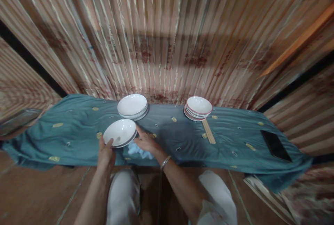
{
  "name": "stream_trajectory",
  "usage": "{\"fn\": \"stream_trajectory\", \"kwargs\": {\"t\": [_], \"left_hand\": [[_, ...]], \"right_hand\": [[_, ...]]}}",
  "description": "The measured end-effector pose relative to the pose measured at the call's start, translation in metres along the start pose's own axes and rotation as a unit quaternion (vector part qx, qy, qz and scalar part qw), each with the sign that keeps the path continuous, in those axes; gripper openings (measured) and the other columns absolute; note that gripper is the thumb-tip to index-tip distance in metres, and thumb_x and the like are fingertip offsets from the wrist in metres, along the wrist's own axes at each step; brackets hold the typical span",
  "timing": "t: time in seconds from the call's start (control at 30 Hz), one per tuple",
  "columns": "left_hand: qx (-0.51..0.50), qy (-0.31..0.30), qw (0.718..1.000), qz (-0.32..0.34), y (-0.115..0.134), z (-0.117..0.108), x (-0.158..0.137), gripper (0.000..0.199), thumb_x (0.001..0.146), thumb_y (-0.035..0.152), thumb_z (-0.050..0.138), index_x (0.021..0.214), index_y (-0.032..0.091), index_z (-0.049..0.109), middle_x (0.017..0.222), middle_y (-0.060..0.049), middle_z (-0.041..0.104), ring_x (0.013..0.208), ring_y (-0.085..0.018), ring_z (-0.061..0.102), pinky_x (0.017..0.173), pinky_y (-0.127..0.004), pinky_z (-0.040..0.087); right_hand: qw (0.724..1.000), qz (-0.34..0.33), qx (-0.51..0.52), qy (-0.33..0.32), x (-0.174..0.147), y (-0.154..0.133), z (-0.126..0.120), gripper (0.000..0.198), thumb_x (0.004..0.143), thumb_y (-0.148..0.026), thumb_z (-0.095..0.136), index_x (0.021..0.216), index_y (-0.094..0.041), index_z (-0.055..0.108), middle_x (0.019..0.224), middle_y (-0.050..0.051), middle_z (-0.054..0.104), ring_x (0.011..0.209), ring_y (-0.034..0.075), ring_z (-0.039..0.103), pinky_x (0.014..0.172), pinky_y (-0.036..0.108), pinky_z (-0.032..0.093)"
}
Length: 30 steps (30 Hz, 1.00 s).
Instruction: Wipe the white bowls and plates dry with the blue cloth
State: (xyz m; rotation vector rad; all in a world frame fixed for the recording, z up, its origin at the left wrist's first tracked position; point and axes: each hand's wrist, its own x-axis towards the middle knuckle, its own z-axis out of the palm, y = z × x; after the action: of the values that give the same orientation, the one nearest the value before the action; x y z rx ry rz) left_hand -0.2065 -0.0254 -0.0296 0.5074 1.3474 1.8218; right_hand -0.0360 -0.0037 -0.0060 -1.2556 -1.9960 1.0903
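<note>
Holding white dishes (120,130) btwn both hands, w/ L hand (106,152) on the near-left rim & R hand (147,142) on the right edge. L thumb laps over the rim onto the inner face, its other fingers mostly hidden below; R fingers & thumb meet the side, one digit up nr the rim, another lower down. So both hands are grasping the same dishes, each at its own side, & the middle stays uncovered, facing up. A 2nd edge shows under the top one, so more than one piece is in the grip; exact no. can't be told. Can't tell either if the underside touches the tablecloth (171,145). Dishes sit nr the front, left of centre, w/ a plate stack (132,105) just behind & slightly to the right; whether they touch is unclear. A lt-blue rag (139,151) lies crumpled just below R hand, partly under the dishes' near-right side as seen from above. R wrist wears a bracelet (165,162). Well to the right: red-rimmed bowls (198,106), stacked, w/ sticks (208,131) lying just in front, bundled side by side. Flat dark tablet (276,145) is nr the table's right end. Striped curtain (167,51) hangs behind it all.
</note>
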Motion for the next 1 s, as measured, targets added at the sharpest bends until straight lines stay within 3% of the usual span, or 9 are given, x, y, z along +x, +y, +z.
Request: {"fn": "stream_trajectory", "kwargs": {"t": [0.13, 0.27, 0.4, 0.53, 0.63, 0.8, 1.0], "left_hand": [[0.017, 0.02, 0.999, -0.023, 0.014, 0.003, -0.006, 0.066, 0.074, 0.008, 0.06, 0.136, 0.028, 0.053, 0.143, -0.004, 0.059, 0.134, -0.02, 0.055, 0.118, -0.039, 0.038], [0.041, 0.023, 0.999, 0.025, 0.029, 0.0, -0.015, 0.069, 0.075, 0.011, 0.063, 0.14, 0.027, 0.05, 0.147, -0.005, 0.056, 0.138, -0.021, 0.051, 0.121, -0.039, 0.032], [0.022, -0.004, 0.997, 0.072, 0.049, 0.005, -0.042, 0.078, 0.072, 0.014, 0.068, 0.146, 0.028, 0.045, 0.153, -0.005, 0.051, 0.143, -0.022, 0.044, 0.123, -0.037, 0.026], [-0.003, -0.068, 0.997, 0.03, 0.058, 0.029, -0.079, 0.09, 0.07, 0.017, 0.071, 0.151, 0.039, 0.038, 0.158, -0.004, 0.044, 0.14, -0.03, 0.047, 0.106, -0.045, 0.051], [-0.012, -0.108, 0.994, -0.028, 0.047, 0.056, -0.095, 0.087, 0.069, 0.018, 0.07, 0.148, 0.041, 0.043, 0.153, -0.004, 0.049, 0.133, -0.031, 0.053, 0.094, -0.042, 0.058], [0.018, -0.184, 0.971, -0.153, 0.01, 0.098, -0.105, 0.086, 0.066, 0.014, 0.066, 0.147, 0.036, 0.046, 0.149, -0.007, 0.051, 0.119, -0.028, 0.061, 0.081, -0.037, 0.061], [0.104, -0.23, 0.953, -0.169, -0.038, 0.122, -0.104, 0.074, 0.067, 0.02, 0.064, 0.141, 0.025, 0.054, 0.134, -0.011, 0.062, 0.098, -0.024, 0.065, 0.06, -0.025, 0.055]], "right_hand": [[1.0, 0.018, 0.017, -0.005, -0.001, -0.005, -0.001, 0.077, 0.087, -0.019, 0.056, 0.159, -0.025, 0.031, 0.119, 0.006, 0.073, 0.1, 0.024, 0.069, 0.098, 0.038, 0.052], [0.999, 0.008, 0.052, 0.002, -0.01, -0.018, -0.003, 0.078, 0.088, -0.019, 0.056, 0.16, -0.021, 0.029, 0.118, 0.008, 0.071, 0.09, 0.02, 0.068, 0.09, 0.034, 0.055], [0.991, -0.004, 0.131, 0.022, -0.034, -0.027, -0.013, 0.076, 0.087, -0.018, 0.057, 0.158, -0.027, 0.033, 0.108, 0.001, 0.072, 0.078, 0.014, 0.064, 0.077, 0.027, 0.055], [0.981, 0.002, 0.18, 0.071, -0.069, -0.016, -0.035, 0.071, 0.086, -0.018, 0.058, 0.155, -0.025, 0.041, 0.095, 0.0, 0.071, 0.077, 0.013, 0.063, 0.076, 0.027, 0.054], [0.979, 0.013, 0.175, 0.102, -0.094, 0.009, -0.058, 0.068, 0.087, -0.019, 0.058, 0.153, -0.024, 0.044, 0.083, -0.002, 0.07, 0.071, 0.013, 0.063, 0.073, 0.028, 0.055], [0.979, 0.05, 0.099, 0.17, -0.132, 0.05, -0.103, 0.05, 0.087, -0.03, 0.064, 0.137, -0.026, 0.061, 0.106, 0.004, 0.075, 0.086, 0.018, 0.072, 0.084, 0.036, 0.059], [0.984, 0.073, -0.003, 0.165, -0.162, 0.056, -0.145, 0.048, 0.087, -0.047, 0.069, 0.13, -0.026, 0.065, 0.099, 0.005, 0.078, 0.089, 0.025, 0.075, 0.082, 0.039, 0.06]]}}
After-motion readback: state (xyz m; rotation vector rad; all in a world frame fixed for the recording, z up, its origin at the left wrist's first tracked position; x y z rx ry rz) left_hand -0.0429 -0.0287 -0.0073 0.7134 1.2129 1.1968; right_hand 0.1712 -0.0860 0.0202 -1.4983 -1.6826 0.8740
